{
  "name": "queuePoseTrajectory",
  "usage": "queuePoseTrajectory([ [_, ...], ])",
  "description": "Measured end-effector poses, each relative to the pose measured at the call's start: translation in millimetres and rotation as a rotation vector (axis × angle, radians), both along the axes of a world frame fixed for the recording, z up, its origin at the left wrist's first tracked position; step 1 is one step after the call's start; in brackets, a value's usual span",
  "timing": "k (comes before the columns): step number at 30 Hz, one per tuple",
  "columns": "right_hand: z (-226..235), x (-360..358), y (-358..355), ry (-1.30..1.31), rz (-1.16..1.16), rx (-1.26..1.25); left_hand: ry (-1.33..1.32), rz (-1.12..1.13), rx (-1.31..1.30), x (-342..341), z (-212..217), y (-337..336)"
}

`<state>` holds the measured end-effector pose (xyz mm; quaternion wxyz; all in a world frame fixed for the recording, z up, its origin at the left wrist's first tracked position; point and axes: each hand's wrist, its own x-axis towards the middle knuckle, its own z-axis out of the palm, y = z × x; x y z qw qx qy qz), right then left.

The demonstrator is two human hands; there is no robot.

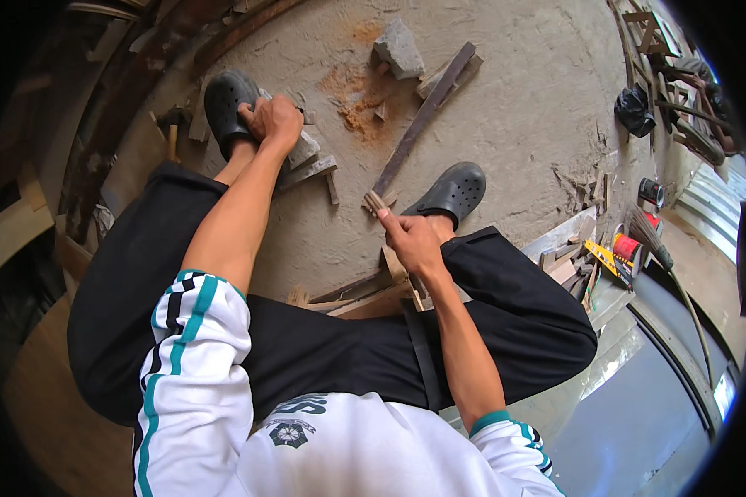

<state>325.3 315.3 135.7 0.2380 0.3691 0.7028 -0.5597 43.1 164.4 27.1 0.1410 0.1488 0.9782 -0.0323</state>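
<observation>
My left hand (275,124) is closed in a fist beside the left dark clog (228,108). What it grips is mostly hidden; a small dark tip shows past the fingers. Just below that hand lie a pale grey block (304,151) and a flat piece (308,171). My right hand (413,242) pinches a small ridged piece of wood (379,204) between thumb and fingers. That piece is at the near end of a long dark strip of wood (427,116), beside the right clog (454,192). Whether piece and strip touch, I cannot tell.
A concrete chunk (399,50) and orange-brown dust (360,103) lie ahead on the floor. At left is a hammer (172,137). To the right are wood offcuts (565,261), a yellow level (603,257), cans (651,192), a broom (651,236) and a black bag (635,111).
</observation>
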Motion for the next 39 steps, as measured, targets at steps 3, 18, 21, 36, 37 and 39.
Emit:
queuePoseTrajectory([
  [3,-5,-12,-6,0.094,0.033,0.107,0.037,0.039,0.038,-5,-4,6],
  [18,-6,-11,1,-0.007,0.017,0.041,0.098,0.035,0.083,-3,-14,0],
  [21,3,-12,3,0.018,0.033,0.067,0.034,0.043,0.086,-4,-9,2],
  [36,3,-31,4,0.013,0.061,0.107,-0.065,0.087,0.155,5,37,17],
  [37,8,-23,7,0.024,0.059,0.1,-0.07,0.092,0.152,4,37,17],
  [39,11,-22,8,-0.042,0.064,0.1,-0.081,0.1,0.146,3,37,15],
])
